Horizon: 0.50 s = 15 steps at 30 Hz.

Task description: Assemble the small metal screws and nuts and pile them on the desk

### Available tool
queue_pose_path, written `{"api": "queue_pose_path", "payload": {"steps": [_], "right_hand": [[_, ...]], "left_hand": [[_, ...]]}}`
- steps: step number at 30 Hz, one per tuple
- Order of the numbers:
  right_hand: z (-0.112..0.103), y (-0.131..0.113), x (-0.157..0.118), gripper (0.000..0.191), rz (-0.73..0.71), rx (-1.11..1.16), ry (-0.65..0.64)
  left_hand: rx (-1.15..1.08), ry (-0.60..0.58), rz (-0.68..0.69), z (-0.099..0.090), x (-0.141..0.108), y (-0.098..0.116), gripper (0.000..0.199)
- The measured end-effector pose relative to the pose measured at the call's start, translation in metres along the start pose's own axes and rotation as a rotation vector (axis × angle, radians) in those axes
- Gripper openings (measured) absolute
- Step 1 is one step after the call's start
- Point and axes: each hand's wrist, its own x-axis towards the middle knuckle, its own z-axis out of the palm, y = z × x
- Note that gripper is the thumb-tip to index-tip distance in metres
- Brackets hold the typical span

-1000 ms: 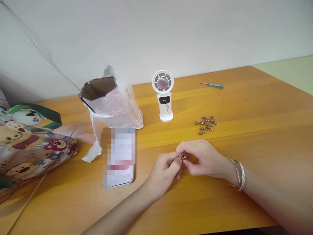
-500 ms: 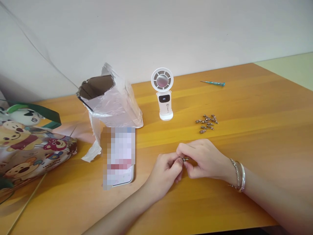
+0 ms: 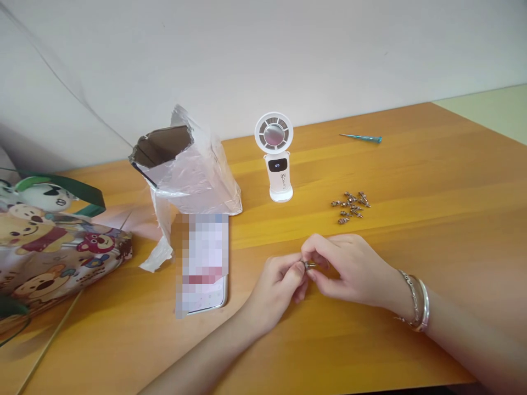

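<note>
A small metal fitting is pinched between thumb and finger of my left hand, its thin end pointing right. My right hand, with a chain and a bangle at the wrist, is curled around the fitting's right side; its thumb and fingertips lie beside the piece, and their contact with it is partly hidden. Beyond my hands, a loose pile of several similar metal fittings lies on the wooden table.
A white fan stands behind. To its left are an open box in plastic, a phone and a cartoon-print bag. A teal screwdriver lies at the back right.
The right wrist has shifted slightly right, and the right fingers have changed their curl near the fitting. My left hand still grips it. The view has moved a little.
</note>
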Motion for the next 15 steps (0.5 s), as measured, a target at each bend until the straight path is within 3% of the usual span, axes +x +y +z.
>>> {"api": "queue_pose_path", "payload": {"steps": [4,9,15], "right_hand": [[-0.0022,-0.0012,-0.0002,0.009,-0.025,0.017,0.01],[-0.0009,-0.0008,-0.0003,0.007,-0.112,-0.118,0.136],[0.0014,-0.0009,0.001,0.01,-0.119,-0.243,0.213]], "left_hand": [[-0.056,-0.016,-0.018,-0.0024,0.0001,0.0008,0.034],[0.035,-0.042,-0.014,-0.0028,-0.0008,0.0067,0.041],[0.078,-0.028,0.038,-0.0014,0.0003,0.0077,0.029]]}}
